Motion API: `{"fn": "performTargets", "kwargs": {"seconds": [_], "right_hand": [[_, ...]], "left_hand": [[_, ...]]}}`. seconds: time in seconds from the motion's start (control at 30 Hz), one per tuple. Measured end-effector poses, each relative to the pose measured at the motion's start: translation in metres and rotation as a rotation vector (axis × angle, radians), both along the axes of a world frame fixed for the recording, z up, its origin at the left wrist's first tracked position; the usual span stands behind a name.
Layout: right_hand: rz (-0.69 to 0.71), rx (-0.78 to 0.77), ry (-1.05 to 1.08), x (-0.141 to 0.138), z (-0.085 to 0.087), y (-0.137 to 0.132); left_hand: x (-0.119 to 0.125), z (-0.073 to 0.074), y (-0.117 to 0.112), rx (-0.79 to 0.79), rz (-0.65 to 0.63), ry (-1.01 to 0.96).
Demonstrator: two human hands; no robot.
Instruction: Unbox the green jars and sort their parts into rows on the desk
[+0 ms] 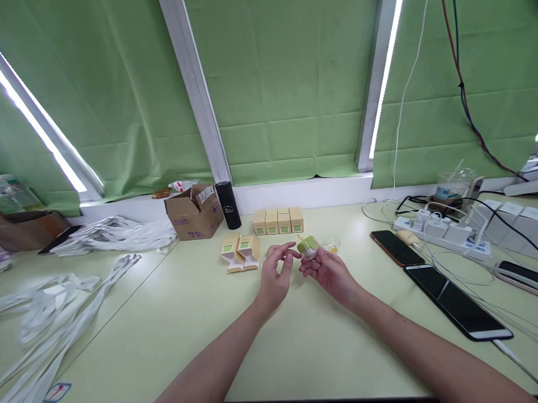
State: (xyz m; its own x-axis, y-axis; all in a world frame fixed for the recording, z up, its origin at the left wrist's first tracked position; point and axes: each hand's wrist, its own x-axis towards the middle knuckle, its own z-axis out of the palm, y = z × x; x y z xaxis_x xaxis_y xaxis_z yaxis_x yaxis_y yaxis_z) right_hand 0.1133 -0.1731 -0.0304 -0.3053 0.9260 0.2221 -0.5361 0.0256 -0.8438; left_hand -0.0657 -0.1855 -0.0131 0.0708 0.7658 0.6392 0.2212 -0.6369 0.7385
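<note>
My right hand grips a small green-and-white item, cup-like in shape, between thumb and fingers above the table. I cannot make out exactly what it is. Just left of it, my left hand has its fingers apart and curved, with the fingertips close to the item. Whether they touch it, I cannot tell. Behind my right hand lies a small clear round piece with a bit of yellow. Two small kraft boxes with green labels stand with their flaps open to the left of my hands.
Several closed kraft boxes stand in a row at the back, beside a black bottle and a brown carton. White straps lie on the left. Phones, a power strip and cables occupy the right.
</note>
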Motion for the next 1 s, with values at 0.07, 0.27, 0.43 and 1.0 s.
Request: {"fn": "performTargets", "kwargs": {"seconds": [0.07, 0.27, 0.43, 1.0], "right_hand": [[0.074, -0.051, 0.045, 0.000, 0.001, -0.002], [0.077, -0.096, 0.068, 0.000, 0.003, -0.005], [-0.058, -0.053, 0.010, -0.002, 0.002, -0.006], [-0.260, 0.269, -0.319, -0.002, -0.006, -0.003]], "left_hand": [[0.001, -0.001, 0.000, -0.013, 0.019, -0.014], [0.002, -0.006, 0.002, -0.111, 0.044, -0.038], [0.007, -0.008, 0.003, -0.215, 0.031, -0.021], [0.004, -0.005, 0.000, -0.184, -0.205, -0.174]]}}
